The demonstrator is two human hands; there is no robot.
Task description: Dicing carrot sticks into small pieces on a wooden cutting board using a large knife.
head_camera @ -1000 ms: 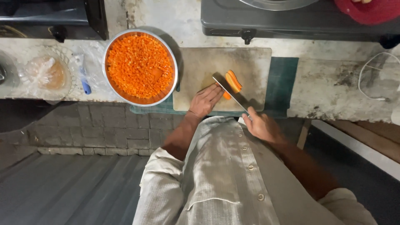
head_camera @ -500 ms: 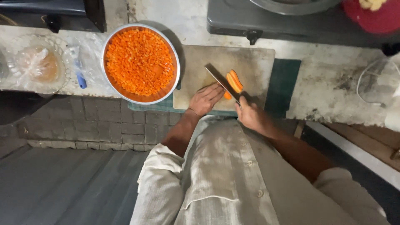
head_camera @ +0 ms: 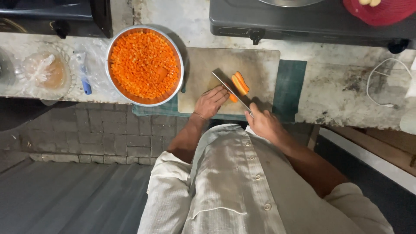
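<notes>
On the pale cutting board lie a few long orange carrot strips. My right hand grips the handle of a kitchen knife, whose blade runs up and left across the board beside the strips. My left hand rests on the board's near edge, fingers curled on a small carrot piece next to the blade. A round metal bowl heaped with diced carrot stands just left of the board.
A blue-handled peeler and a plastic bag lie at the counter's left. Two stoves sit at the back. A white cable curls at the right. A green mat lies under the board.
The view has shifted slightly. My hands and the knife stay at the carrot strips with only small movement.
</notes>
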